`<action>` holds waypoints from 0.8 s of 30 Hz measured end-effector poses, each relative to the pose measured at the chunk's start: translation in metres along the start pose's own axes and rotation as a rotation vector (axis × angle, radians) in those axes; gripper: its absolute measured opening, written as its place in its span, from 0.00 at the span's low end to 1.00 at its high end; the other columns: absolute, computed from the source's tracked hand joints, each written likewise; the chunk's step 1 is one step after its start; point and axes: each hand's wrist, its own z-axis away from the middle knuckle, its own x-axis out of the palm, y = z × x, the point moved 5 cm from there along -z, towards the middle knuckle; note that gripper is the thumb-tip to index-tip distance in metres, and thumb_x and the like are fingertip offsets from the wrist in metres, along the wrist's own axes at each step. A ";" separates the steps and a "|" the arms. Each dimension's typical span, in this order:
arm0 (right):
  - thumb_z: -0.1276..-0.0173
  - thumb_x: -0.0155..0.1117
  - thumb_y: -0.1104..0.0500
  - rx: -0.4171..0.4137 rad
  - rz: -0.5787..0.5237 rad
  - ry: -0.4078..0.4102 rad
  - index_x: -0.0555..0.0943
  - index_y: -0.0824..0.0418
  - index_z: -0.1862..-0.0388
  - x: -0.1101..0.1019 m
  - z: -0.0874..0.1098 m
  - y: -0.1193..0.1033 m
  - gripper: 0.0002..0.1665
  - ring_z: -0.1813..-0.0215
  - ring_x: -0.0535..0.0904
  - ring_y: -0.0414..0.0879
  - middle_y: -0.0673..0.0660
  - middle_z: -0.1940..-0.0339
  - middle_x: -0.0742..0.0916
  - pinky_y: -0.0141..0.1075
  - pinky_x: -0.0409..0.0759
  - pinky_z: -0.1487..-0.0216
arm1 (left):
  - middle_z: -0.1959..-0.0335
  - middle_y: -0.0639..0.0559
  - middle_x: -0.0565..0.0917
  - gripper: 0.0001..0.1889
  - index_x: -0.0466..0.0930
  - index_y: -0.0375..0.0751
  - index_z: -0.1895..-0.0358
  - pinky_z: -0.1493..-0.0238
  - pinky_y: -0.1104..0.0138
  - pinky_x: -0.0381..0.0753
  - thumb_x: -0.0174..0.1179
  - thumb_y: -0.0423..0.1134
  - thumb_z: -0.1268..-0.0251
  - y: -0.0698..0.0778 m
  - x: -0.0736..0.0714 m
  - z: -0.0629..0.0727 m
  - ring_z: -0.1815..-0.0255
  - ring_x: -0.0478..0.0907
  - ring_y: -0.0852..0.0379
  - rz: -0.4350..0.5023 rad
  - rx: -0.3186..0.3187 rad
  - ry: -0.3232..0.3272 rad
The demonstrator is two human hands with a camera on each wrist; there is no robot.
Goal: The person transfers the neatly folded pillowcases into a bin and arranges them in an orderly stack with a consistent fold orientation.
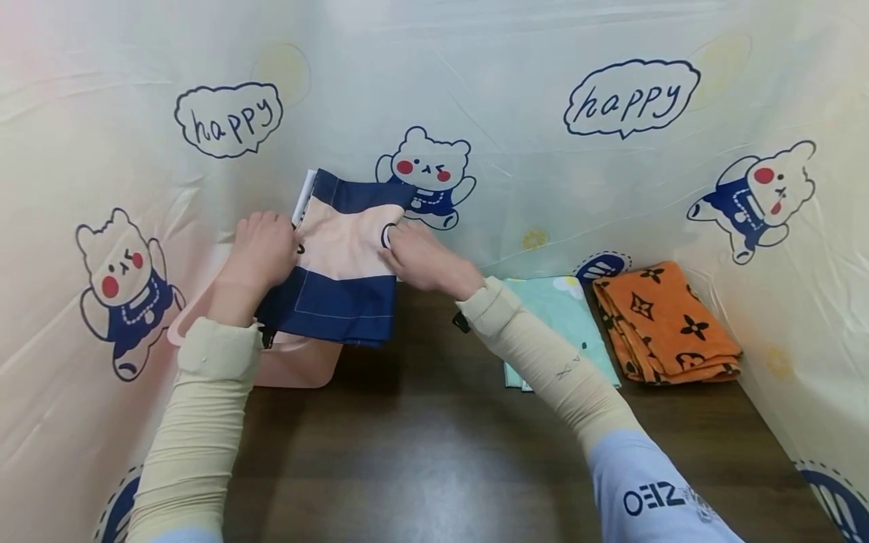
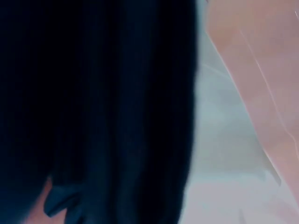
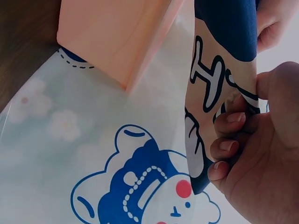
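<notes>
A folded navy and pale pink cloth (image 1: 346, 249) hangs between my two hands, partly above a pink plastic bin (image 1: 299, 366). My left hand (image 1: 261, 249) grips its left edge. On the opposite edge, my right hand (image 1: 424, 256) pinches the pink band. The right wrist view shows curled fingers of the right hand (image 3: 252, 149) against the cloth (image 3: 203, 93), which carries black-outlined print on this side. Dark navy fabric (image 2: 131, 102) fills much of the left wrist view, with the bin's pink wall (image 2: 261, 70) beside it; the left hand's grip is hidden there.
To the right on the dark wooden table (image 1: 380, 460) lie a folded mint-green cloth (image 1: 557, 309) and a folded orange cloth (image 1: 668, 324) with black motifs. A small black object (image 1: 461, 322) sits near my right wrist. Printed sheeting (image 1: 502, 196) surrounds the table.
</notes>
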 end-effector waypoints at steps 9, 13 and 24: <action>0.16 0.40 0.49 -0.019 -0.012 -0.006 0.73 0.61 0.59 0.005 -0.005 -0.012 0.20 0.58 0.72 0.51 0.55 0.68 0.76 0.40 0.66 0.51 | 0.60 0.23 0.75 0.16 0.73 0.18 0.61 0.51 0.38 0.68 0.50 0.36 0.24 -0.013 0.001 0.007 0.54 0.71 0.25 0.008 -0.008 0.012; 0.16 0.40 0.49 -0.023 -0.038 -0.010 0.73 0.60 0.60 0.008 -0.007 -0.017 0.19 0.58 0.72 0.51 0.55 0.68 0.76 0.39 0.66 0.52 | 0.61 0.23 0.76 0.16 0.73 0.19 0.61 0.51 0.38 0.68 0.50 0.35 0.25 -0.019 0.001 0.010 0.54 0.72 0.25 0.010 -0.010 0.007; 0.16 0.39 0.49 -0.026 -0.096 -0.006 0.71 0.60 0.57 0.011 -0.012 -0.024 0.18 0.59 0.69 0.51 0.55 0.67 0.74 0.39 0.63 0.54 | 0.61 0.25 0.76 0.16 0.73 0.19 0.59 0.53 0.43 0.71 0.50 0.35 0.24 -0.030 0.000 0.012 0.58 0.74 0.30 0.019 -0.028 -0.009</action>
